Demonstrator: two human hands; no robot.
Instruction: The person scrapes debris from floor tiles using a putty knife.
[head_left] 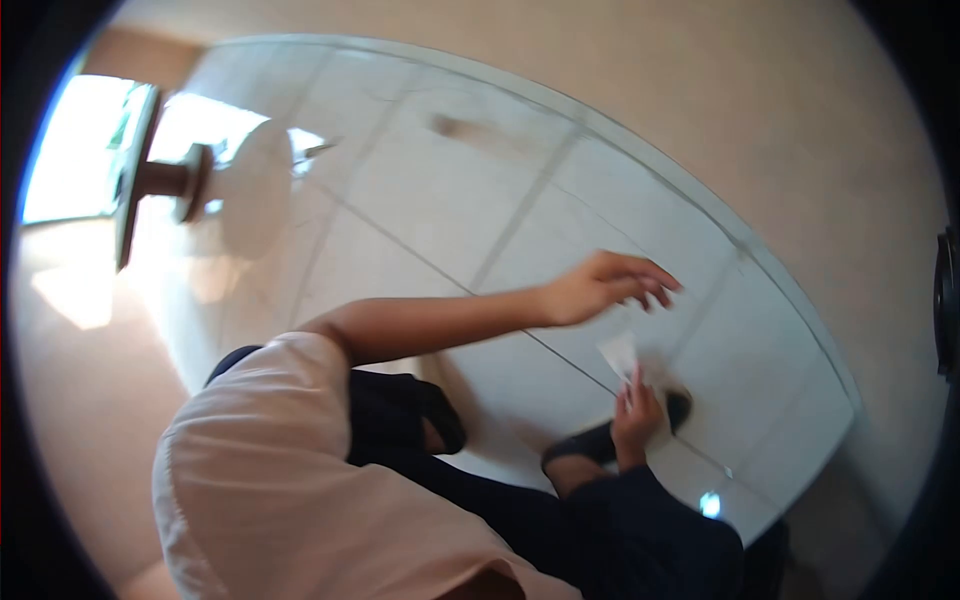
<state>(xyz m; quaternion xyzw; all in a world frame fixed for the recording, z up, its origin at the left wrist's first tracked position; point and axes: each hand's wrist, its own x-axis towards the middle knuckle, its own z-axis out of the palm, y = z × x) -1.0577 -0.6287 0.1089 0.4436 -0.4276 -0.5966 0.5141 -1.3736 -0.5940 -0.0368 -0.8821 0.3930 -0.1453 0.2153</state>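
Observation:
My left hand [608, 287] reaches out over the pale tiled floor [420, 240], fingers apart and loosely bent, with nothing in them. Below it in the view, my right hand [638, 420] pinches a small white piece of paper [618, 352] between thumb and fingers. The paper's edges are blurred, and it points up toward my left hand. My right hand is close over my dark shoe [592, 444], beside my knee. The right forearm is hidden behind the dark trouser leg [640, 525].
A brown wall [740, 90] curves along the far side, with a light skirting [590, 118] at its foot. A dark-framed bright opening [80, 150] lies at the left, near a brown round-ended fixture [192, 182]. A small blurred brown thing [447, 126] shows against the tiles.

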